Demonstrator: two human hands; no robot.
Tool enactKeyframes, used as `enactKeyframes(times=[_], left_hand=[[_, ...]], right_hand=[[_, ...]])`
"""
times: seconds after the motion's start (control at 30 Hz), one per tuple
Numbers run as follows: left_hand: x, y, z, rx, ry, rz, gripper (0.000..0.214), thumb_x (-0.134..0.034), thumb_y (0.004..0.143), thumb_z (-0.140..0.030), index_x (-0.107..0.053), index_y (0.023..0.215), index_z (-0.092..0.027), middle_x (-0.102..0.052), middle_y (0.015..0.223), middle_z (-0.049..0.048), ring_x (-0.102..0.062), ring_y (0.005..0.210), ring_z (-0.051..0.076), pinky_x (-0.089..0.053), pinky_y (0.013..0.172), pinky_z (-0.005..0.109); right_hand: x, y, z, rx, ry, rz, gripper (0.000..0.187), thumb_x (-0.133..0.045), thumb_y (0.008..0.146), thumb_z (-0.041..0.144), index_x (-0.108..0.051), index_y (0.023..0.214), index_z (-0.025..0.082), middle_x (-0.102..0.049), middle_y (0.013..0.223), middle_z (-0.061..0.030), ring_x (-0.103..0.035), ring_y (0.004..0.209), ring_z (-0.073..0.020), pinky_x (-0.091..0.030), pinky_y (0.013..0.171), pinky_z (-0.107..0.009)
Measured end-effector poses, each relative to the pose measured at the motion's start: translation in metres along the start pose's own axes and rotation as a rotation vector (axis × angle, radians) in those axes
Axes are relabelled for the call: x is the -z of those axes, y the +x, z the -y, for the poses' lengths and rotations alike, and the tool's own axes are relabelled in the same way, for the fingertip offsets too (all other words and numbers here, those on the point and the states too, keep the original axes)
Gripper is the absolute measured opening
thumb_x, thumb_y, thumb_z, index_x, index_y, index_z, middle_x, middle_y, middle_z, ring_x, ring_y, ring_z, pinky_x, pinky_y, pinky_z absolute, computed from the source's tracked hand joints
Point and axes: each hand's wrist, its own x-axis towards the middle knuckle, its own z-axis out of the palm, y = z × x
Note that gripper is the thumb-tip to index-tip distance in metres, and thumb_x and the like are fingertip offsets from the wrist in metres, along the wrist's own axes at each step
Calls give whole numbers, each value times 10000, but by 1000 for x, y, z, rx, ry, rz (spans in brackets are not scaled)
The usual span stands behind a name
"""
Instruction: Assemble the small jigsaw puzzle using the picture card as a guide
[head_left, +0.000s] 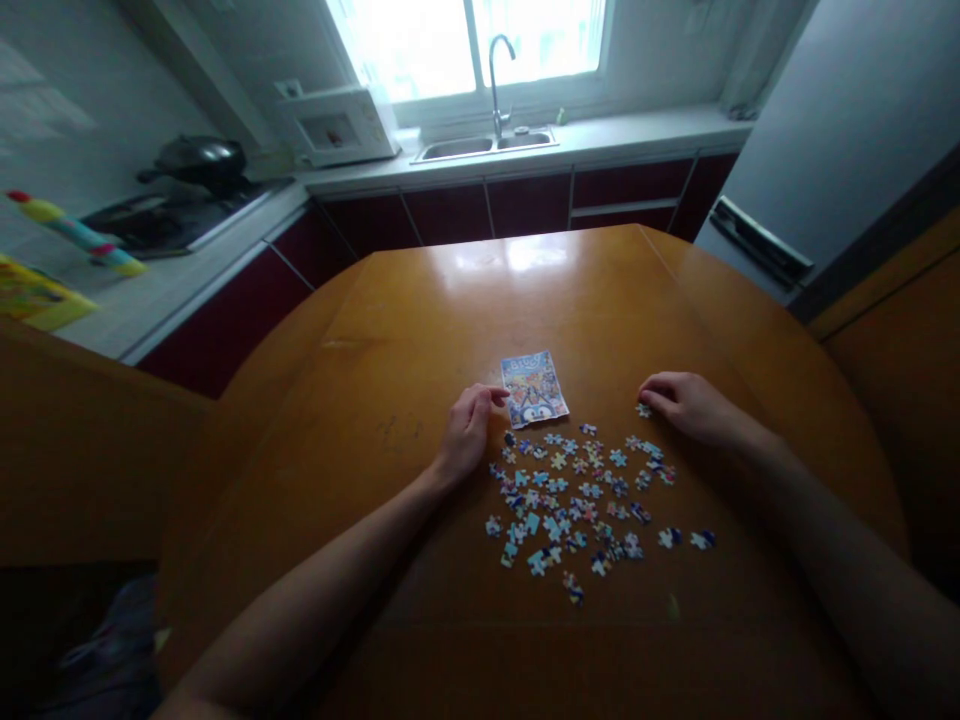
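A small printed picture sheet (535,388) lies on the wooden table, with a cartoon penguin face near its lower edge. My left hand (469,428) rests at its left side, the index finger stretched out to the sheet's edge and nothing seen in the grasp. To the right, my right hand (682,400) has thumb and fingertips pinched together at a jigsaw puzzle piece (643,410). Between and below my hands, many loose jigsaw puzzle pieces (591,490) are scattered, some overlapping. Two pieces, including a white and dark blue one (703,540), lie apart at the lower right.
The round-ended wooden table (420,330) fills the foreground. Beyond it run a counter with a double sink (457,149), a white microwave (341,128) and a stove with a black pan (199,160). A grey refrigerator (840,130) stands at the right.
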Motion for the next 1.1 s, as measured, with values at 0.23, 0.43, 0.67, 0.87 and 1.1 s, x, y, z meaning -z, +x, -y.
enactKeyframes(times=[0.23, 0.43, 0.67, 0.87, 1.1], left_hand=[[-2, -4, -3, 35, -171, -78, 558, -311, 1045, -561, -702, 969, -170, -656, 752, 33, -606, 715, 148, -460, 701, 276], [-3, -4, -4, 66, -245, -57, 528, -334, 1045, -553, -682, 986, -161, -651, 673, 17, -600, 628, 135, -452, 652, 268], [-3, -5, -3, 53, -246, -49, 526, -356, 1034, -569, -690, 988, -165, -642, 697, 24, -596, 647, 141, -463, 661, 276], [-2, -6, -3, 56, -269, -29, 502, -369, 1036, -557, -684, 1002, -168, -635, 713, 18, -589, 667, 137, -462, 675, 275], [-2, -6, -7, 52, -231, -16, 512, -340, 1041, -561, -676, 999, -177, -633, 703, 25, -577, 655, 147, -471, 663, 299]], right_hand=[[-2, 0, 2, -36, -31, -35, 229, -547, 903, 369, -721, 881, 222, -752, 892, -60, -672, 791, -215, -457, 696, -311], [-4, -1, 5, -10, 6, -49, 224, -545, 900, 359, -716, 856, 221, -743, 867, -60, -661, 775, -218, -463, 700, -322], [-10, -2, 10, 109, 53, -87, 217, -569, 886, 365, -710, 872, 201, -685, 880, -75, -608, 731, -197, -473, 668, -332], [-7, -6, 8, 81, 73, 37, 157, -660, 804, 361, -708, 817, 212, -664, 839, -54, -616, 733, -196, -490, 667, -322], [0, -9, 10, 48, 15, 59, 168, -649, 819, 369, -698, 790, 212, -673, 811, -62, -613, 713, -194, -486, 651, -320]])
